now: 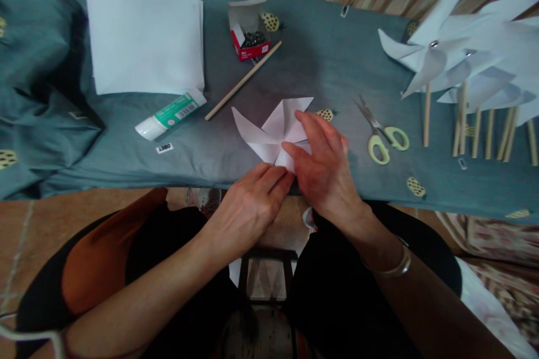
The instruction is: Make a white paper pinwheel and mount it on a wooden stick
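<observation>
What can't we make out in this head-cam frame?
- Folded paper pinwheel, head view: its near corner is covered by the left hand and right hand.
- Finished pinwheels: cut off by the right edge; count unclear.
- Glue stick label: too small to read.
- Red box contents: dark, small, cannot tell what they are.
- Table under the grey-green cloth: hidden by it.

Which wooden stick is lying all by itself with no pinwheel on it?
The wooden stick lying slanted beside the red box. The others, at the right, sit under finished pinwheels.
</observation>
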`<state>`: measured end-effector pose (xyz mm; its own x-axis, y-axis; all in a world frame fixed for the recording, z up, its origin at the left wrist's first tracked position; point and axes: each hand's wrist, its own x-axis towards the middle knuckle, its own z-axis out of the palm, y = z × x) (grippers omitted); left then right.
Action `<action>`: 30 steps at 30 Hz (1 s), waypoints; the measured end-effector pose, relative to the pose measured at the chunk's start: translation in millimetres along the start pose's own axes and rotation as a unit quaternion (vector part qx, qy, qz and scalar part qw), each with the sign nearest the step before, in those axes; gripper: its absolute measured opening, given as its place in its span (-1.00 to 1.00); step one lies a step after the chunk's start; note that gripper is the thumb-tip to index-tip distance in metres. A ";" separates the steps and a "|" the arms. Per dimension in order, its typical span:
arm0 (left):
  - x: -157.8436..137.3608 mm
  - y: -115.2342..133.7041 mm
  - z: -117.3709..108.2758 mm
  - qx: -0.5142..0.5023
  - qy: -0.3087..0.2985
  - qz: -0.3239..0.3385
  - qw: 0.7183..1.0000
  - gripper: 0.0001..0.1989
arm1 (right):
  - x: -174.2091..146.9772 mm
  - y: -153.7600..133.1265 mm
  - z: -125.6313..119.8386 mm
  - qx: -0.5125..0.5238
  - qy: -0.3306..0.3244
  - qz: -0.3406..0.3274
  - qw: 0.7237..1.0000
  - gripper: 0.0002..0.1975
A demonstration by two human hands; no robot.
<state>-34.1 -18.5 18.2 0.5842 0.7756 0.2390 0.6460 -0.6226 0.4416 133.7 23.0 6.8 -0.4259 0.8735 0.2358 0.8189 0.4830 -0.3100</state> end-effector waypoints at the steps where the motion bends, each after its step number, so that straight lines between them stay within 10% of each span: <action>1: 0.3 0.1 -0.2 -0.002 -0.001 0.000 1.000 -0.72 | 0.0 -0.2 1.2 -0.007 0.000 -0.008 1.000 -0.76; 25: -7.9 -32.0 -48.0 -0.201 0.205 -0.252 0.924 -0.82 | 6.7 8.1 -17.9 -0.008 -0.085 -0.083 0.993 -0.59; 30: -19.7 -7.0 -33.7 -0.389 0.191 -0.338 0.835 -0.83 | 11.2 9.1 -3.6 -0.007 -0.031 -0.100 0.994 -0.68</action>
<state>-66.7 -25.9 39.6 -0.0812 0.9916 -0.1002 0.1628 0.1124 0.9802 137.8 37.1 9.9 -0.6040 0.7617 0.2345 0.7201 0.6476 -0.2489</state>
